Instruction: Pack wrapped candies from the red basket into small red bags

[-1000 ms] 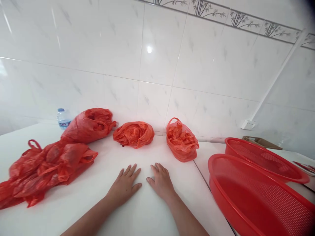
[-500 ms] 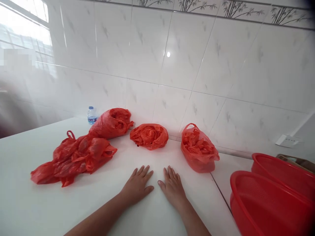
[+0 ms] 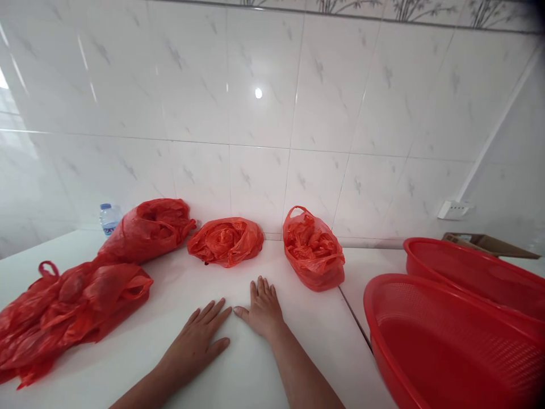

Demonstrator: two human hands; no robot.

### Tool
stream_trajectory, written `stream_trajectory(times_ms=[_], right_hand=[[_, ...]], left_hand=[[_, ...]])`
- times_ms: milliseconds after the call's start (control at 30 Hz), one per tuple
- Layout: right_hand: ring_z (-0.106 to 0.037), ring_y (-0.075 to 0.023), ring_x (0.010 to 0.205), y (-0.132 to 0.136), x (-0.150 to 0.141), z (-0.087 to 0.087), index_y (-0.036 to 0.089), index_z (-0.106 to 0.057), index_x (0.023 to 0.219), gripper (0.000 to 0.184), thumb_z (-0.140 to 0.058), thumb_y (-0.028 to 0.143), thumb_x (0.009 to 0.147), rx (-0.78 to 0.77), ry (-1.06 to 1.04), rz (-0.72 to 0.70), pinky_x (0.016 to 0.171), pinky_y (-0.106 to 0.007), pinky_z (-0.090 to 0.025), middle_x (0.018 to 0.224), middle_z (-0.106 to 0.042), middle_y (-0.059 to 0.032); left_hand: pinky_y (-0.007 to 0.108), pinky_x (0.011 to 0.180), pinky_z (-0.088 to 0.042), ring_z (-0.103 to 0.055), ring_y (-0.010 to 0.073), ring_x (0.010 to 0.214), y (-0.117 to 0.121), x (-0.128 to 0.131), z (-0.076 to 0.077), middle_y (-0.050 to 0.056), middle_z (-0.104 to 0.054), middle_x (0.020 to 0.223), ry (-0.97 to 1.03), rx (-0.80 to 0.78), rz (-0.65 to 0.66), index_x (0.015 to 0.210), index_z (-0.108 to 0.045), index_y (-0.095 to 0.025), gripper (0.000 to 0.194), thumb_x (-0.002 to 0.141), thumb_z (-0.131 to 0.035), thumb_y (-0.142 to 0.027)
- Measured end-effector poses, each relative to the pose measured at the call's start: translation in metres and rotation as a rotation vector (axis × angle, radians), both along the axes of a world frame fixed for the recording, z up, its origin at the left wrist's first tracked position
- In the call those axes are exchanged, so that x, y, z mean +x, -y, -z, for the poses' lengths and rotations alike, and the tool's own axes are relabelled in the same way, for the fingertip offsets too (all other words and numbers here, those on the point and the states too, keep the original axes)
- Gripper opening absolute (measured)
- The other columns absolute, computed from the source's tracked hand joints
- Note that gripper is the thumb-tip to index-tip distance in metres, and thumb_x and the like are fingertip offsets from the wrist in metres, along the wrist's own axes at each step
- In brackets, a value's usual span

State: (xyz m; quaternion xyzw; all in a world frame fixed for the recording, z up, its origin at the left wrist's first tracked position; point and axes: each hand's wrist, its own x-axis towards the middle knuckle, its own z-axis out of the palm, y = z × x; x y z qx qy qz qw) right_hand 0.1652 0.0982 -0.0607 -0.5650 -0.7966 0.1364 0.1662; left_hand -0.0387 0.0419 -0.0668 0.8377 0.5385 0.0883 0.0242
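My left hand (image 3: pixel 196 341) lies flat and open on the white table (image 3: pixel 255 375), fingers stretched forward. Just to its right, my right hand (image 3: pixel 261 307) also rests palm down and open, a little farther ahead. Neither holds anything. Beyond them sit several red plastic bags: a crumpled one (image 3: pixel 68 307) at the left, one lying on its side (image 3: pixel 147 230) behind it, a bunched one (image 3: pixel 225 241) straight ahead, and an upright one (image 3: pixel 313 250) with handles, nearest my right hand.
Two red mesh baskets (image 3: pixel 447 341) (image 3: pixel 472 270) stand at the right. A small water bottle (image 3: pixel 108 218) is at the back left against the white tiled wall. A cardboard box (image 3: pixel 485 244) and a wall socket (image 3: pixel 453 210) are at the far right.
The view swung left and then back to the right. My right hand has slid a little forward of my left; both stay flat on the table.
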Motion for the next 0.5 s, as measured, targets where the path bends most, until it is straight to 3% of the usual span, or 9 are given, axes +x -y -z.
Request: stream_trajectory(times_ms=[200, 500], right_hand=[[0.000, -0.0292, 0.143, -0.023, -0.002, -0.002, 0.006, -0.021, 0.147, 0.096, -0.040, 0.071, 0.079, -0.039, -0.049, 0.033, 0.113, -0.044, 0.001, 0.154, -0.007, -0.0188], [-0.001, -0.0281, 0.143, -0.031, -0.003, 0.000, 0.005, -0.021, 0.146, 0.095, -0.045, 0.066, 0.077, -0.045, -0.048, 0.039, 0.113, -0.042, 0.001, 0.154, -0.009, -0.0192]], left_hand=[[0.053, 0.108, -0.033, -0.032, 0.0318, 0.136, -0.005, -0.003, 0.001, 0.002, -0.029, 0.151, -0.031, 0.055, 0.012, 0.142, -0.032, -0.036, 0.060, 0.087, -0.044, -0.056], [0.055, 0.110, -0.029, -0.028, 0.0315, 0.139, -0.003, -0.002, -0.004, 0.003, -0.027, 0.152, 0.026, -0.036, -0.008, 0.143, -0.031, -0.034, 0.066, 0.084, -0.044, -0.062]])
